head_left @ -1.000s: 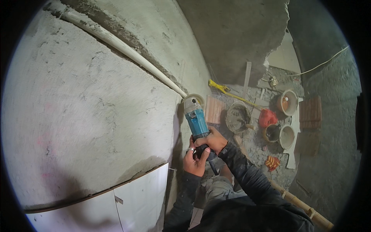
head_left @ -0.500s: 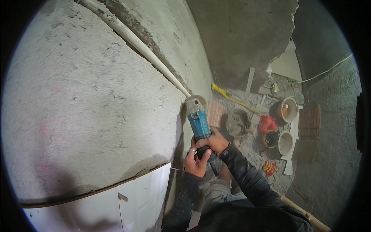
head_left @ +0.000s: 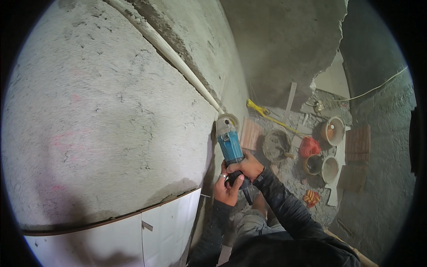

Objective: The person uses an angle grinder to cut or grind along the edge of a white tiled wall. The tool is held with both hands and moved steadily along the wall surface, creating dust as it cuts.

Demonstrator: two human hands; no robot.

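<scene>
Both my hands hold a blue angle grinder (head_left: 229, 144) by its black rear end. My left hand (head_left: 226, 190), with a ring on one finger, closes round the back of the body from below and the left. From the right, my right hand (head_left: 248, 167) grips just behind the blue casing. The grinder's guarded head and disc (head_left: 228, 121) are up close to the lower end of a white pipe (head_left: 187, 71) that runs along the wall. Whether the disc touches the pipe or the wall, I cannot tell.
White tiles (head_left: 171, 222) cover the lower part of the rough wall (head_left: 111, 133). On the rubble-strewn floor stand a mortar-filled basin (head_left: 275, 145) and several buckets (head_left: 329, 169). Near them lie a red plastic bag (head_left: 308, 147), a yellow-handled tool (head_left: 258, 108), reddish tiles (head_left: 358, 141) and a patterned glove (head_left: 311, 198).
The whole view has shifted slightly, so the scene sits a little lower and to the right. My hands keep their hold on the angle grinder, its head still by the pipe end.
</scene>
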